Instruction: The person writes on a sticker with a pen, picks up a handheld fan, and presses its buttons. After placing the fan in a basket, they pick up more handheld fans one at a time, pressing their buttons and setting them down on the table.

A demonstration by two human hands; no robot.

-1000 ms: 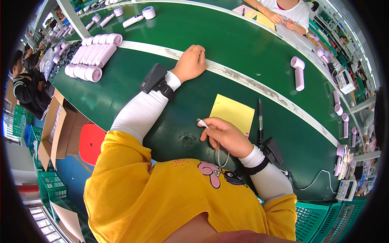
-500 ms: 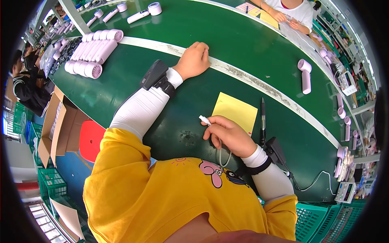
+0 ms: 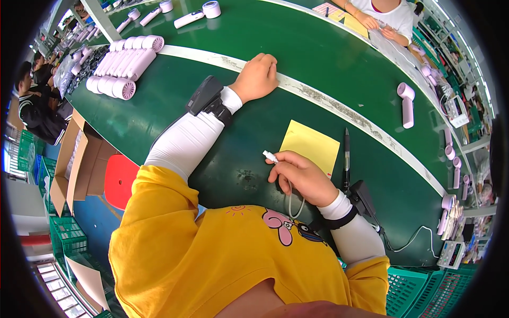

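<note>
My right hand [image 3: 306, 179] is closed, pinching a white cable plug [image 3: 270, 157] between thumb and fingers, with its thin cable [image 3: 297, 209] looping down toward my shirt. Beneath and beyond that hand lies a yellow sheet of paper [image 3: 313, 143], with a black pen [image 3: 347, 159] to its right. Farther off, my left hand [image 3: 256, 78] rests on the white rail [image 3: 313, 96] between the table and the green belt. Its fingers are curled in, and nothing shows in them. Each wrist carries a strapped black device.
Lilac handheld fans [image 3: 119, 63] lie in rows at the far left. Single fans, one at the right [image 3: 406, 105] and another at the far left [image 3: 197, 15], lie on the belt [image 3: 297, 42]. A person works across it. Green crates [image 3: 405, 289] stand at lower right, a cardboard box [image 3: 79, 164] at left.
The belt has carried its fans a little to the right. My view has shifted slightly. Both hands keep their places, the plug still in my right.
</note>
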